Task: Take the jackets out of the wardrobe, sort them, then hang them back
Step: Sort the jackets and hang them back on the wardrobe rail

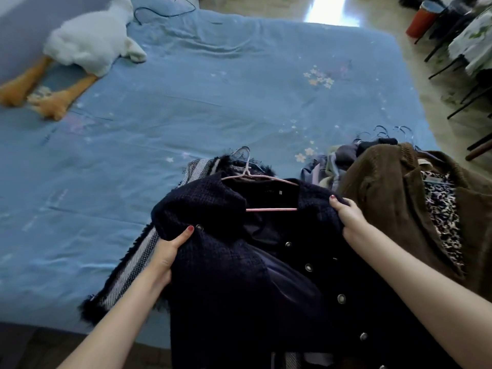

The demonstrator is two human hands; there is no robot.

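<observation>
A dark navy tweed jacket [229, 265] with metal buttons hangs on a pink hanger [269, 209] over the near edge of the bed. My left hand [170, 249] grips its left shoulder. My right hand [346, 214] grips its right shoulder. Under it lies a black-and-white striped jacket [138, 262] with fringed trim. To the right lies a brown corduroy jacket [386, 187] with a leopard-print lining, on top of a pile of other garments [330, 166] with wire hangers.
The blue bedsheet [213, 102] stretches ahead. A white plush goose [87, 41] with orange feet lies at the far left. Black chair legs [452, 59] and an orange bucket [420, 20] stand on the floor at the right.
</observation>
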